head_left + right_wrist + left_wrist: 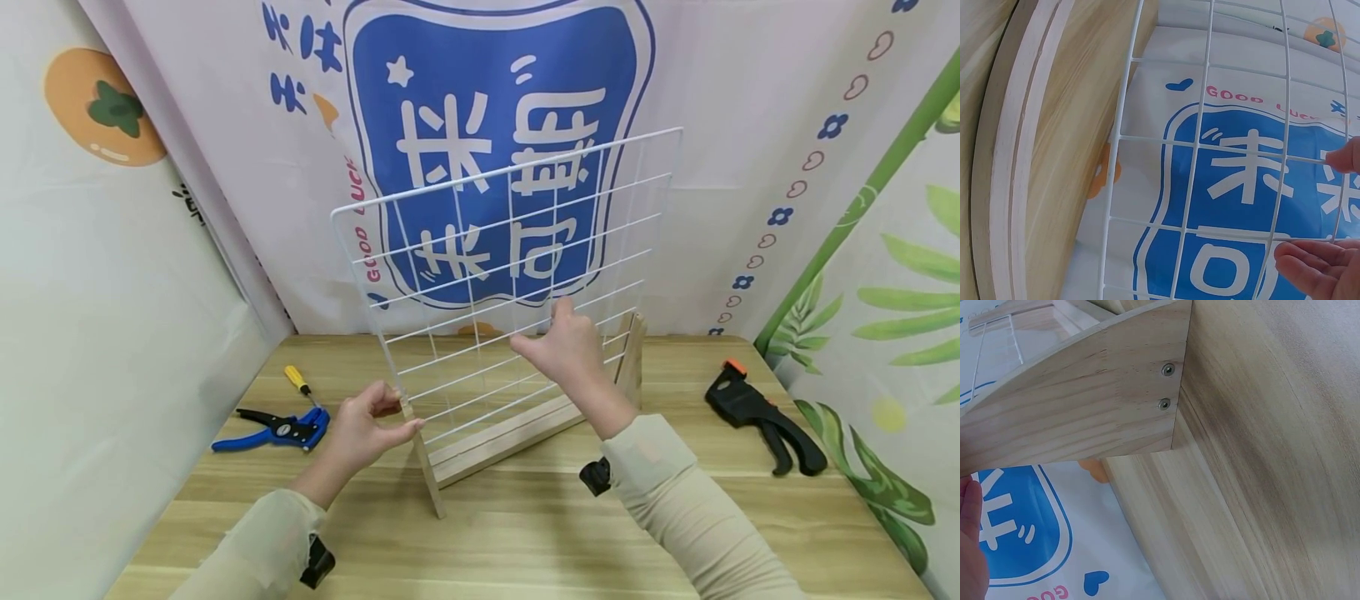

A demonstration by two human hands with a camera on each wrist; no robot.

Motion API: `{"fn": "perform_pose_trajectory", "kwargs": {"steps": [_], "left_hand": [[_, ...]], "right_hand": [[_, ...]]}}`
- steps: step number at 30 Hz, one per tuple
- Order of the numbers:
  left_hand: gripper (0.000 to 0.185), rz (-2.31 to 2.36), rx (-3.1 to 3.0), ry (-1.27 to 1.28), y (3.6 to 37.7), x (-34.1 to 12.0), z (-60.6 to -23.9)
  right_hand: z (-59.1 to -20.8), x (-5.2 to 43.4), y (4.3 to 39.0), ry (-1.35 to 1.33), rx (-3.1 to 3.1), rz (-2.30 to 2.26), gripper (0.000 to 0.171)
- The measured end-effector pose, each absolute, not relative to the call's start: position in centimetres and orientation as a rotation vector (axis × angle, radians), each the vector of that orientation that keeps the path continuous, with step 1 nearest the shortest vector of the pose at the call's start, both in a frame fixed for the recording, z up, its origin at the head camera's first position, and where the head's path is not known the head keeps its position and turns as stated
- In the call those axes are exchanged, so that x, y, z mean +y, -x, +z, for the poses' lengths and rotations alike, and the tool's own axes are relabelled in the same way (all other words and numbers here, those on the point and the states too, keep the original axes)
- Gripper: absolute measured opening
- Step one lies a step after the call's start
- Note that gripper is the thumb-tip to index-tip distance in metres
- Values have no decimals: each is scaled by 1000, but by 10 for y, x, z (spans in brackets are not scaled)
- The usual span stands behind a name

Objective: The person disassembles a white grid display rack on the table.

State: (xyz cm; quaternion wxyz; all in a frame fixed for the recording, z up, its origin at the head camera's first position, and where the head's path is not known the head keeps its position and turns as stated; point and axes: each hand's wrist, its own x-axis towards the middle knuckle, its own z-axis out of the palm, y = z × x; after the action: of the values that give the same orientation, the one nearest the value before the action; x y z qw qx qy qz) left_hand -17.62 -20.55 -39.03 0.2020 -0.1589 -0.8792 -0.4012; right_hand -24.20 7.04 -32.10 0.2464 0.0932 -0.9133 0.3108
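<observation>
A white wire grid [510, 250] stands upright in a pale wooden stand [510, 429] in the middle of the table. My left hand [396, 418] pinches the top of the stand's left foot, where the grid's lower left corner meets it. The left wrist view shows that foot [1085, 394] close up with two screws, and only the edge of my hand [969, 537]. My right hand [546, 329] grips the grid's wires near its lower middle. In the right wrist view my fingertips [1316, 259] and thumb pinch wires of the grid [1197, 144], with the slotted base [1016, 156] at left.
Blue wire strippers [277, 429] and a yellow-handled screwdriver [298, 382] lie at the left of the wooden table [525, 533]. A black clamp with an orange trigger [765, 417] lies at the right. Printed banners close in the back and both sides.
</observation>
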Motion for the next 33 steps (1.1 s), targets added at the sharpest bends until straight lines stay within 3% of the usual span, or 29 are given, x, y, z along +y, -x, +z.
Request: {"fn": "perform_pose_trajectory", "kwargs": {"steps": [33], "left_hand": [[35,-1113,-2417,488,176,-205,-390]], "right_hand": [[-309,71,239,-270,-2498,926,43]]}}
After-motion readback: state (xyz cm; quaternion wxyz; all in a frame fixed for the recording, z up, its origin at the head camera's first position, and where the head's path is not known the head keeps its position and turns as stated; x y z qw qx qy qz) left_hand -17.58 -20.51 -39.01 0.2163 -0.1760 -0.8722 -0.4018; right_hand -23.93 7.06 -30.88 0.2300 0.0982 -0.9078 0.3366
